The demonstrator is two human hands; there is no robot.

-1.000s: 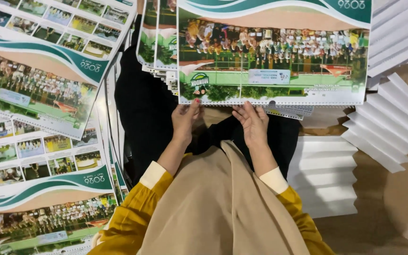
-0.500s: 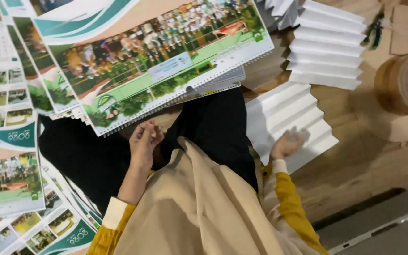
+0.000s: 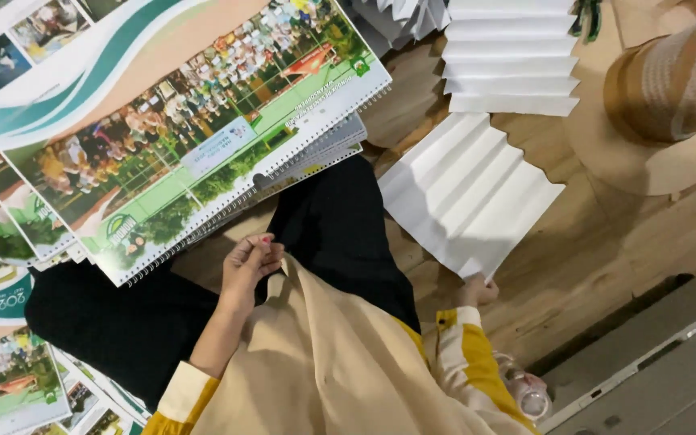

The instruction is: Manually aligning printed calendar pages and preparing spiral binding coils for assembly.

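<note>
The right hand (image 3: 477, 288) pinches the near corner of a white accordion-folded paper sheet (image 3: 469, 189), fingers closed on its edge. The sheet is stiff-looking, matte, creased into parallel ridges, and lies slantwise on the wooden floor (image 3: 606, 266) just right of the person's knee. The left hand (image 3: 250, 262) rests loosely curled on the black trouser leg (image 3: 340, 234), its fingertips touching the hem of a beige cloth (image 3: 324, 362) that drapes smoothly over the lap; it grips nothing that can be made out. The two hands are well apart, one on each side of the leg.

Above the left hand, a glossy spiral-bound calendar (image 3: 195, 137) lies tilted across the knee, its wire binding along the lower edge, its page showing a crowd photo over a green band and a teal curve. More bound calendars peek out beneath it. Loose printed calendar sheets (image 3: 2, 242) of the same glossy stock fan out along the left edge.

Farther off, a stack of folded white sheets (image 3: 513, 56) lies near the top of the view, their pleats in stepped rows. At upper right sits a round brown roll (image 3: 670, 89) on the floor's light plank grain. Yellow sleeves with cream cuffs (image 3: 183, 391) cover both arms.
</note>
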